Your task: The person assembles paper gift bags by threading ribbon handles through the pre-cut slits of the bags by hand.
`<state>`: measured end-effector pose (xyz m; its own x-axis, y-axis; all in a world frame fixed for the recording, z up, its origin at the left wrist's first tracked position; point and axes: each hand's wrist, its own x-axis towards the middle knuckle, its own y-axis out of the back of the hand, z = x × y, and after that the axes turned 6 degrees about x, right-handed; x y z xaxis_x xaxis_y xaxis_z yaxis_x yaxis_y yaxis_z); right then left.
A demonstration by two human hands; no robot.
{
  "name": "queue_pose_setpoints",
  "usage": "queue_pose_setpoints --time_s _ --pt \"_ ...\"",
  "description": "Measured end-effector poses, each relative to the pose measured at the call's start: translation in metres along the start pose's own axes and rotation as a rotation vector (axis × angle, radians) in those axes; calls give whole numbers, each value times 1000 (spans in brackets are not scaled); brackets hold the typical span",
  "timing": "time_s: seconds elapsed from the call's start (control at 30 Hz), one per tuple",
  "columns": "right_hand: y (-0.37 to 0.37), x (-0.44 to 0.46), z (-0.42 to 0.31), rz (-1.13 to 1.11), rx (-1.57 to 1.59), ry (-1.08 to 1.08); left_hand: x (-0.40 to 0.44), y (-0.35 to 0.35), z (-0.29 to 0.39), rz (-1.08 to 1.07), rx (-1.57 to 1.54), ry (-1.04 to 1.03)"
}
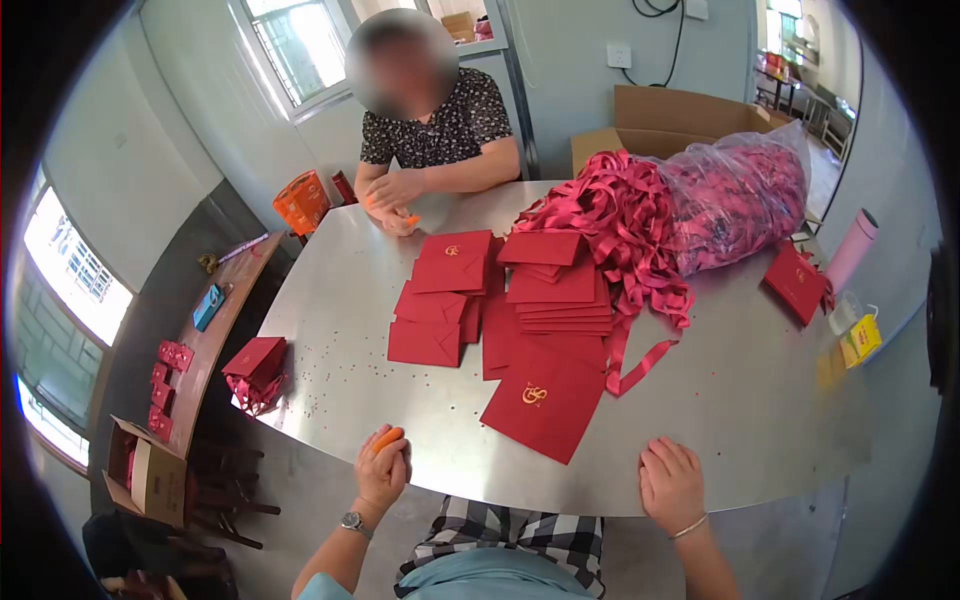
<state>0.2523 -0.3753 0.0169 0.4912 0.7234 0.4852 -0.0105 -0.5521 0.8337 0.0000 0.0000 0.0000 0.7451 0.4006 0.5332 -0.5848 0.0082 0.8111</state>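
At the near edge of the metal table [760, 420], an orange item [388, 439], perhaps a small tool, is gripped in the left hand [384, 474]; the right hand [672, 482] is laid down loosely open, near the red bags [545, 405].

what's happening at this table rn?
The wearer's left hand holds an orange item; the right hand rests on the metal table. Red bags lie stacked mid-table beside a heap of red ribbon. A person opposite also has something orange in hand.
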Motion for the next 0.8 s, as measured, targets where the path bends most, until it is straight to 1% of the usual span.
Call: queue_pose_setpoints --time_s 0.07,0.1,0.2,0.43,0.47,0.53,0.6,0.67,0.7,0.77,0.8 --pt "-5 -2 -13 4 25 -21 -4 9 -10 13 55 1" --pt "9 1 15 -13 -13 -8 2 -16 13 23 32 25" --pt "5 3 9 -10 10 -14 5 -6 8 5 30 27" --pt "2 5 8 8 10 -45 6 -6 4 -9 16 -16" --pt "-1 1 8 23 6 -56 8 -9 3 25 7 -11" --pt "-2 0 10 -3 -30 -64 5 -11 2 -3 -12 -22" --pt "4 5 12 9 87 -102 4 -11 1 -28 -47 -42" --pt "6 7 20 4 328 -139 0 -11 -7 -79 -52 -105" --pt "10 14 17 5 311 -173 -2 -11 -8 -65 -36 -106" --pt "17 38 6 -41 324 -334 -3 -7 -5 -63 -27 -87" --pt "10 52 5 5 315 -336 -3 -5 -4 -69 -39 -95"
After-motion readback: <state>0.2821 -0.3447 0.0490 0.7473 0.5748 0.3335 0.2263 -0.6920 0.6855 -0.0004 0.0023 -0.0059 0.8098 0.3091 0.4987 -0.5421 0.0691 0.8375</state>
